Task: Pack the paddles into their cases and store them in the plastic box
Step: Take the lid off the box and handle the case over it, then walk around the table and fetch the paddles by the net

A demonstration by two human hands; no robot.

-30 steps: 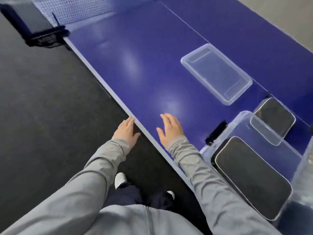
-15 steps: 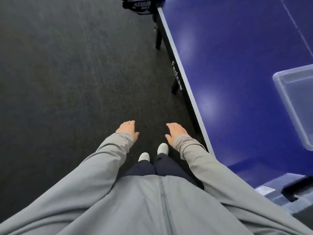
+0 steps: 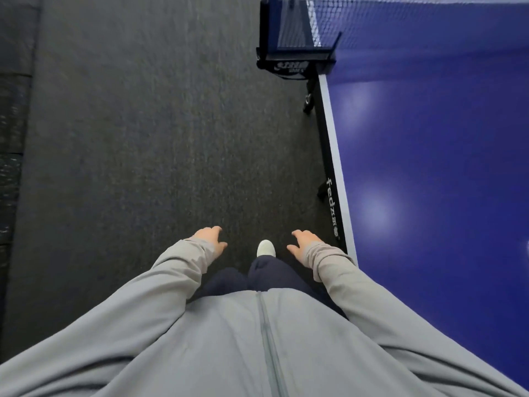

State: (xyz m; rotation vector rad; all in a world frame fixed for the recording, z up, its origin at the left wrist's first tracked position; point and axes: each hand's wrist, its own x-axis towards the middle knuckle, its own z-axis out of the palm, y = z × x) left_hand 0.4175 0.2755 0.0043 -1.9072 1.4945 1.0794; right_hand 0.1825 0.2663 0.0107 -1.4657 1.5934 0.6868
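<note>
No paddle or case shows in the head view. At the far right edge only a pale sliver is visible, too small to identify. My left hand hangs over the dark floor, empty, fingers loosely spread. My right hand is also empty with fingers apart, just left of the blue table tennis table, not touching it. Grey sleeves cover both arms.
The table's white-lined side edge runs along my right. The net and its black clamp post stand at the top. Dark carpeted floor fills the left. One white shoe shows between my hands.
The view has swung left, away from the table: the clear box, lid and black cases have left the frame. Both hands came off the table edge and now hang over the floor.
</note>
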